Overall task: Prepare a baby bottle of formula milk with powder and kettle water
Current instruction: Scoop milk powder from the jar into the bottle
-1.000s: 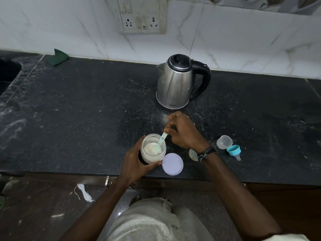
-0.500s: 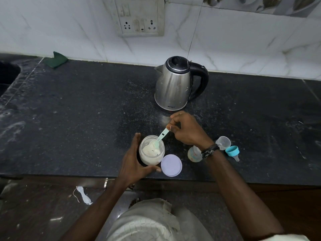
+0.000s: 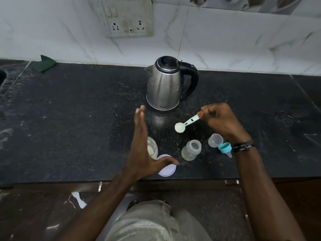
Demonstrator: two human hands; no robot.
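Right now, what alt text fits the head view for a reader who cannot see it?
The right hand pinches a scoop of white powder above a dark counter, near an open baby bottle. The left hand hovers flat and open over the powder jar, with a steel kettle behind.

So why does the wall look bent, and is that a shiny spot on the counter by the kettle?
Head view: the wide-angle lens bows the wall tiles and the counter edge. The pale patch before the kettle is glare on polished stone. The left hand looks slightly soft; the scoop pinched by the right hand stays fairly sharp.
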